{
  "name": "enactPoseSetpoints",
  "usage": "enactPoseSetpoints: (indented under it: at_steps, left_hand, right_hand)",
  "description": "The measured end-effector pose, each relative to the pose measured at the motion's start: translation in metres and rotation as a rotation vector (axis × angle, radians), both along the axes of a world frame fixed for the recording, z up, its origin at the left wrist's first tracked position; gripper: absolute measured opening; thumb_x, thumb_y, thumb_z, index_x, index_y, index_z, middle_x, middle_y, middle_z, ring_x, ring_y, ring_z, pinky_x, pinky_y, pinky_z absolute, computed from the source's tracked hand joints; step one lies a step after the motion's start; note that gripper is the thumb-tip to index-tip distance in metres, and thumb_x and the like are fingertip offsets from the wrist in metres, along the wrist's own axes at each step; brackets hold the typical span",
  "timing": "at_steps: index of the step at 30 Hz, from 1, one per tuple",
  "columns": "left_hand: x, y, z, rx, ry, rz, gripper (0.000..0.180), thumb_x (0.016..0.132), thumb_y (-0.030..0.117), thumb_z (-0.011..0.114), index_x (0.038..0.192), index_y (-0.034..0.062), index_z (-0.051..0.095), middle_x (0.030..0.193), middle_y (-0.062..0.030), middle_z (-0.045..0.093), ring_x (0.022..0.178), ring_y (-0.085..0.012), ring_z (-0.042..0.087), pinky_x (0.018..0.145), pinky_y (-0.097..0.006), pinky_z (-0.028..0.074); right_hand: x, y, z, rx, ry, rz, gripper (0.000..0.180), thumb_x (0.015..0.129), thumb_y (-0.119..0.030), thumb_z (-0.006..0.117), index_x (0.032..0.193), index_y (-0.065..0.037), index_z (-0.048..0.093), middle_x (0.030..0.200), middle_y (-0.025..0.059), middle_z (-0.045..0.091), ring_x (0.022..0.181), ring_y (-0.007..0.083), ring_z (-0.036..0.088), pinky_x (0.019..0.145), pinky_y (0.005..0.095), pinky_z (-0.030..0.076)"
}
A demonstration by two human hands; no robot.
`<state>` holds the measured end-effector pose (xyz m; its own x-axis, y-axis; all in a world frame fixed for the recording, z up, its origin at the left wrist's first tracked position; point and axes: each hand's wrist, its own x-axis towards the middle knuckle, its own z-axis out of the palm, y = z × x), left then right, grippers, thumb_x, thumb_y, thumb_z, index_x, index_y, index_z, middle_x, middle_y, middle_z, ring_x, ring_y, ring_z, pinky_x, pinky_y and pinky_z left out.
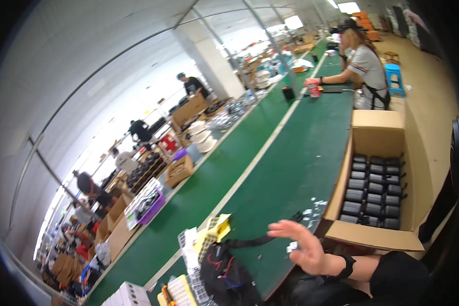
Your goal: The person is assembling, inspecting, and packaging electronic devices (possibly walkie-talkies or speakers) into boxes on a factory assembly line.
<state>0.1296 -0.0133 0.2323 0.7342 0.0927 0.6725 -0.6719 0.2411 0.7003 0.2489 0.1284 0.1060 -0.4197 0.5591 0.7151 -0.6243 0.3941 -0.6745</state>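
Observation:
My right hand [311,252] comes in from the lower right, raised over the table's near edge, a black band at its wrist. The fingers are stretched out to the left and stand apart from the thumb. A small white piece [292,247] shows in that gap by the thumb; whether it touches the hand I cannot tell. Left of the hand lies a black bag [224,273] with red and blue cords, its black strap [252,241] reaching toward my fingers. My left hand is out of sight.
An open carton [336,230] with rows of dark rolled items [375,191] stands at the right. White bits [315,209] lie on the green table [270,178]. Yellow and checked packaging [209,237] lies beyond the bag. A co-worker [367,66] sits farther along the table.

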Motion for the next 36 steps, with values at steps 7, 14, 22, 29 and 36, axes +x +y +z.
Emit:
enactPoseSetpoints:
  at_steps: [7, 14, 22, 29, 36]
  left_hand:
    - [0.057, 0.086, -0.006, 0.166, -0.063, -0.12, 0.055, 0.094, 0.041, 0.013, 0.134, 0.0108, 0.036, 0.117, -0.0201, 0.056, 0.109, -0.028, 0.056, 0.104, -0.051, 0.012]
    - [0.124, 0.145, -0.012, 0.409, -0.178, -0.177, 0.057, 0.095, 0.042, 0.008, 0.137, 0.0138, 0.034, 0.118, -0.0194, 0.056, 0.11, -0.0278, 0.056, 0.107, -0.053, 0.009]
    - [0.247, 0.131, -0.004, 0.649, -0.435, -0.399, 0.059, 0.097, 0.04, 0.002, 0.136, 0.0142, 0.038, 0.12, -0.0171, 0.056, 0.112, -0.0239, 0.055, 0.11, -0.053, 0.005]
    - [0.265, 0.149, -0.027, 0.888, -0.67, -0.144, 0.056, 0.1, 0.032, 0.007, 0.128, 0.0105, 0.05, 0.129, -0.0047, 0.052, 0.121, -0.0142, 0.048, 0.112, -0.047, 0.01]
    - [0.276, 0.151, -0.013, 1.083, -0.237, -0.503, 0.058, 0.099, 0.036, 0.006, 0.127, 0.0118, 0.052, 0.127, -0.0003, 0.054, 0.121, -0.0125, 0.046, 0.112, -0.046, 0.012]
  right_hand:
    - [0.047, -0.034, 0.124, 0.343, 0.677, 0.973, 0.088, 0.085, -0.064, 0.038, 0.122, 0.016, 0.044, 0.134, 0.0376, 0.028, 0.13, 0.0485, 0.022, 0.103, 0.0571, 0.019]
    - [0.043, -0.023, 0.105, 0.307, 1.105, 0.996, 0.073, 0.093, -0.054, 0.028, 0.109, 0.009, 0.06, 0.118, 0.0281, 0.053, 0.129, 0.0479, 0.024, 0.107, 0.0571, 0.009]
    - [0.135, -0.033, 0.121, 0.898, 0.883, 0.791, 0.057, 0.094, -0.046, 0.036, 0.096, 0.0, 0.069, 0.107, 0.014, 0.064, 0.117, 0.0358, 0.047, 0.11, 0.0492, -0.005]
    - [0.161, -0.009, 0.122, 1.061, 0.76, 0.998, 0.054, 0.093, -0.046, 0.04, 0.102, 0.0, 0.066, 0.11, 0.0149, 0.063, 0.104, 0.0301, 0.058, 0.111, 0.044, 0.005]
    - [0.194, -0.021, 0.126, 1.09, 0.804, 1.024, 0.048, 0.093, -0.039, 0.045, 0.105, 0.004, 0.064, 0.108, 0.0203, 0.062, 0.106, 0.0332, 0.058, 0.111, 0.0451, 0.009]
